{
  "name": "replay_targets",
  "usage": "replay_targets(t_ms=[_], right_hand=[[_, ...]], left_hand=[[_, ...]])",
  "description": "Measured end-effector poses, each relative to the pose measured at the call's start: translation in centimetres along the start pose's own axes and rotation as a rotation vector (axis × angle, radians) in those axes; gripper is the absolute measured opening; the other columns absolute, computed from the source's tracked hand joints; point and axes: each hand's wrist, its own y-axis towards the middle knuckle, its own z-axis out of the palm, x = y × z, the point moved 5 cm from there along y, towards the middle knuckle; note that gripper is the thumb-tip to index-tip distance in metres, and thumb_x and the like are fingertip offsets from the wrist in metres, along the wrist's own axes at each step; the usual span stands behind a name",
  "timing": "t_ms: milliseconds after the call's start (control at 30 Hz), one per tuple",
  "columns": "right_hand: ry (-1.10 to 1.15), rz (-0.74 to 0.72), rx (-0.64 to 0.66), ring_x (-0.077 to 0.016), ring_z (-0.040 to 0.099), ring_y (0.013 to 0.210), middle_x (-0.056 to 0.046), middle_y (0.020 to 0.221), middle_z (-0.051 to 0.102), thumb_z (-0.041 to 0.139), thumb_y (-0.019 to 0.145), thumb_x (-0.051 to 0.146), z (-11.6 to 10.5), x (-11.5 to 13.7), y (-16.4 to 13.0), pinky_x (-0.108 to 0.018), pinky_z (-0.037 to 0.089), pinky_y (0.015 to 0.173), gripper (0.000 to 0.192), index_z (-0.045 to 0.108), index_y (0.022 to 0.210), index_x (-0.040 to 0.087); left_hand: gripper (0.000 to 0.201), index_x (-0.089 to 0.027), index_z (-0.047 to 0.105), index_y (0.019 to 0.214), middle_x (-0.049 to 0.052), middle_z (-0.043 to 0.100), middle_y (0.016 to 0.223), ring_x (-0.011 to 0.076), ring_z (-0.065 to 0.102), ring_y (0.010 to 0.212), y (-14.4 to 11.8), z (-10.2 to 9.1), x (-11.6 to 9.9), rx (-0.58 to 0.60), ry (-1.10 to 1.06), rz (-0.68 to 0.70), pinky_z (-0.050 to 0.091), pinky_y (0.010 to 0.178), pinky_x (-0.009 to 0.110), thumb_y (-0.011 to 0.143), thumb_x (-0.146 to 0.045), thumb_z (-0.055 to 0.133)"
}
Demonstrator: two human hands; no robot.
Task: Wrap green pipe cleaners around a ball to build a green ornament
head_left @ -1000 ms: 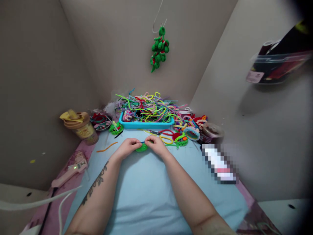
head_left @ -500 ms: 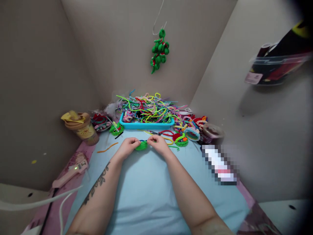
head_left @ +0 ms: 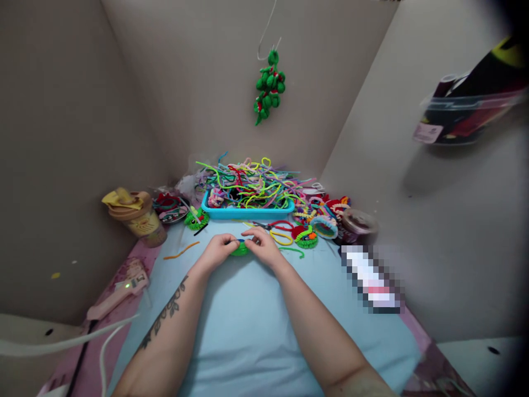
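Pale blue cloth-covered surface (head_left: 248,331), bordered in pink, carrying all the work; both forearms lie along it, which steadies the hands. Beyond the fingers, a turquoise plastic tray (head_left: 247,212) heaped with loose multicoloured chenille stems (head_left: 252,182), set within reach as stock. Far left of the fingers, a tan lidded drink cup (head_left: 136,216); nearer the body on that side, a pale pink hot-glue gun (head_left: 119,289) lying on its side, well apart from the work. Right of the fingers, a cluster of finished coiled chenille pieces in red, green and blue (head_left: 318,223), and just beyond the right fingertips red-handled scissors (head_left: 276,225). High above, a green chenille ornament hanging from a wire hook (head_left: 269,85). Left hand (head_left: 217,253) and right hand (head_left: 264,248) meet over a small bright green coiled chenille disc (head_left: 239,250), which rests on the surface between them. The fingers of each hand are pressed together in a pinch on a thin blue chenille stem (head_left: 239,241) held across the top of the disc, one hand at each end, apparently to keep it taut against the coil. A short orange stem (head_left: 181,250) lies left of the left hand.
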Motion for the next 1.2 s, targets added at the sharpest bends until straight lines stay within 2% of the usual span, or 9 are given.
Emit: replay_targets(t_ms=[67,167,300,467,667,800,867,1033,1200], right_hand=[[-0.022,-0.009,0.02,-0.0137,0.052,0.079,-0.005,0.092,0.053,0.055,0.076,0.022,0.3,0.2,0.0,-0.026,0.043,0.069,0.009,0.062,0.078,0.017],[-0.052,-0.02,0.045,-0.0148,0.052,0.084,-0.004,0.088,0.052,0.053,0.077,0.019,0.6,0.3,-0.1,-0.028,0.042,0.074,0.01,0.057,0.069,0.017],[-0.094,-0.072,0.062,-0.0149,0.05,0.087,-0.003,0.088,0.049,0.049,0.078,0.015,0.8,0.6,-0.1,-0.029,0.041,0.081,0.011,0.053,0.068,0.018],[-0.14,-0.086,0.069,-0.0154,0.049,0.086,-0.003,0.086,0.048,0.047,0.077,0.012,0.8,0.5,-0.1,-0.029,0.041,0.081,0.012,0.053,0.069,0.019],[-0.168,-0.044,0.029,-0.0156,0.051,0.084,-0.003,0.086,0.05,0.051,0.077,0.017,0.7,0.1,-0.2,-0.029,0.043,0.077,0.009,0.059,0.072,0.019],[-0.143,-0.066,0.018,-0.0166,0.054,0.087,-0.005,0.094,0.056,0.053,0.077,0.019,0.2,0.1,-0.1,-0.028,0.044,0.074,0.016,0.063,0.09,0.02],[-0.125,-0.071,0.017,-0.0168,0.054,0.088,-0.005,0.092,0.057,0.053,0.078,0.019,-0.1,0.1,0.0,-0.028,0.044,0.075,0.015,0.062,0.089,0.02],[-0.115,-0.085,0.016,-0.0165,0.055,0.086,-0.003,0.086,0.058,0.051,0.078,0.019,-0.3,0.1,0.0,-0.03,0.043,0.08,0.009,0.06,0.08,0.019],[-0.142,-0.091,0.036,-0.0162,0.054,0.086,-0.003,0.085,0.057,0.051,0.078,0.018,-0.1,0.4,0.0,-0.03,0.042,0.08,0.008,0.059,0.077,0.02]], left_hand=[[0.019,-0.014,0.057,0.058,-0.003,0.048,0.052,0.0097,0.039,0.051,0.0,0.1,0.0,0.013,0.029,0.023,0.029,0.051,0.022,0.066,-0.031,0.056],[0.02,-0.014,0.059,0.061,-0.002,0.051,0.055,0.0111,0.042,0.054,0.0,0.2,0.0,0.034,0.074,0.046,0.032,0.054,0.022,0.067,-0.033,0.055],[0.023,-0.013,0.061,0.065,-0.001,0.054,0.057,0.0116,0.045,0.056,0.0,0.2,0.0,0.061,0.109,0.058,0.034,0.056,0.022,0.068,-0.035,0.054],[0.027,-0.013,0.064,0.073,0.001,0.061,0.065,0.0135,0.05,0.062,0.0,0.5,0.1,0.1,0.13,0.088,0.038,0.059,0.023,0.072,-0.036,0.052],[0.027,-0.014,0.064,0.071,0.001,0.062,0.068,0.0145,0.052,0.065,-0.1,0.2,-0.3,0.036,0.234,0.179,0.039,0.062,0.024,0.074,-0.037,0.052],[0.024,-0.014,0.062,0.067,0.0,0.058,0.061,0.0126,0.049,0.06,-0.2,-0.6,-0.6,-0.056,0.157,0.15,0.037,0.058,0.023,0.073,-0.035,0.053],[0.023,-0.014,0.06,0.066,-0.001,0.056,0.059,0.0117,0.048,0.058,-0.2,-0.6,-0.7,-0.06,0.084,0.126,0.037,0.056,0.022,0.073,-0.034,0.054],[0.023,-0.013,0.059,0.066,-0.002,0.053,0.057,0.0096,0.045,0.054,-0.2,-0.1,-0.5,0.039,-0.088,0.063,0.036,0.054,0.021,0.071,-0.036,0.057],[0.023,-0.013,0.061,0.069,-0.001,0.056,0.058,0.0102,0.047,0.055,-0.1,0.2,0.0,0.098,-0.09,0.027,0.036,0.055,0.022,0.069,-0.036,0.059]])
